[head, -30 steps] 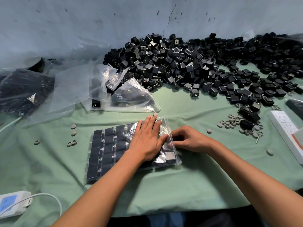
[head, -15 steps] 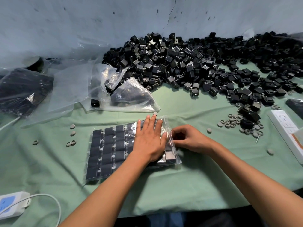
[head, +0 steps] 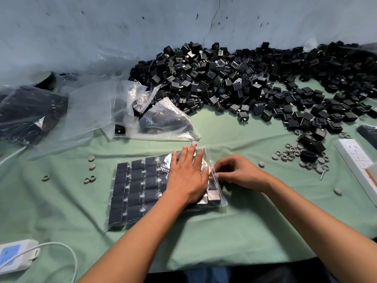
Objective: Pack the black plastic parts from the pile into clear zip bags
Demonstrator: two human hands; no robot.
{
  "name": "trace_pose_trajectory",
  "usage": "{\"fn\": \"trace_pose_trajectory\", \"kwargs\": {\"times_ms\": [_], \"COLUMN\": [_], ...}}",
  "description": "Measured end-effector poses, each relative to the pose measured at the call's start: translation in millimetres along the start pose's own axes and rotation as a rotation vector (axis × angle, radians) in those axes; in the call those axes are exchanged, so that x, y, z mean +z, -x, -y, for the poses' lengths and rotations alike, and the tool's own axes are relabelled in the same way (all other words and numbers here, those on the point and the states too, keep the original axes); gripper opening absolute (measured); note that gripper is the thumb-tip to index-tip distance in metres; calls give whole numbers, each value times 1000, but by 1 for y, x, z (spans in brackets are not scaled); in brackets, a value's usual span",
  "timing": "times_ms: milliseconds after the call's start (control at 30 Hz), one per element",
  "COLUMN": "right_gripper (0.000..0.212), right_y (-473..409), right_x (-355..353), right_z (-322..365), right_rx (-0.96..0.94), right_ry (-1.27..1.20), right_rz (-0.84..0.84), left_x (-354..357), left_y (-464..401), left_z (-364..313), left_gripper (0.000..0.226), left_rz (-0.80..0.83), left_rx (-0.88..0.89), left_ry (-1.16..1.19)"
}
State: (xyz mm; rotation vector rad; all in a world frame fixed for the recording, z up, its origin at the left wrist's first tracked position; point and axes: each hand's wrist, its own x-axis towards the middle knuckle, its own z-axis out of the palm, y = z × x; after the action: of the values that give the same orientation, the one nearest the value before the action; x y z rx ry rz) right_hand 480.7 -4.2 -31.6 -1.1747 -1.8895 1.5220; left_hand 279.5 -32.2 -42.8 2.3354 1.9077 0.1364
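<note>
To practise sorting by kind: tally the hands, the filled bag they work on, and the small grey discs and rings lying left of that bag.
Hands: 2, left hand and right hand
Filled bag: 1
Grey discs: 2
Grey rings: 3
Total: 8

Single view, head-worn, wide-angle. Looks forward and down from above the near edge of the worktop [head: 234, 237], facing the back wall [head: 102, 27]. Close in: both forearms enter from the bottom edge. Straight lines bow near frame edges.
</note>
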Motion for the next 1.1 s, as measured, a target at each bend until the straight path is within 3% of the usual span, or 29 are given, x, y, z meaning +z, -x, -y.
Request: {"fn": "trace_pose_trajectory", "kwargs": {"times_ms": [100, 200, 267, 333, 467, 533, 667, 833, 1100], "right_gripper": [5, 9, 20, 38, 60, 56, 47, 41, 21], "right_y": [-14, -38, -53, -65, -82, -84, -78, -66, -30], "right_x": [-14, -49, -74, -93, -113, -116, -109, -100, -76], "right_z": [-5, -9, -13, -17, -21, -21, -17, -13, -4], "right_rx": [56, 104, 153, 203, 229, 219, 146, 134, -85], "right_ry": [-3, 314, 579, 742, 931, 946, 816, 860, 794], "right_rz": [-301, -708, -796, -739, -445, -411, -506, -457, -354], "left_x": [1, 2, 3, 3, 3, 3, 3, 3, -4], "left_y": [0, 0, 0, 0, 0, 0, -1, 0, 2], "left_z": [1, 2, 2, 2, 2, 2, 2, 2, 4], "left_gripper": [63, 63, 63, 63, 63, 64, 64, 65, 76], "left_rz": [0, 1, 3, 6, 3, 6, 11, 16, -2], "left_rx": [0, 2, 1, 2, -3, -4, -1, 1, -16], "left_ry": [4, -3, -7, -10, -2, -3, -3, -6, 47]}}
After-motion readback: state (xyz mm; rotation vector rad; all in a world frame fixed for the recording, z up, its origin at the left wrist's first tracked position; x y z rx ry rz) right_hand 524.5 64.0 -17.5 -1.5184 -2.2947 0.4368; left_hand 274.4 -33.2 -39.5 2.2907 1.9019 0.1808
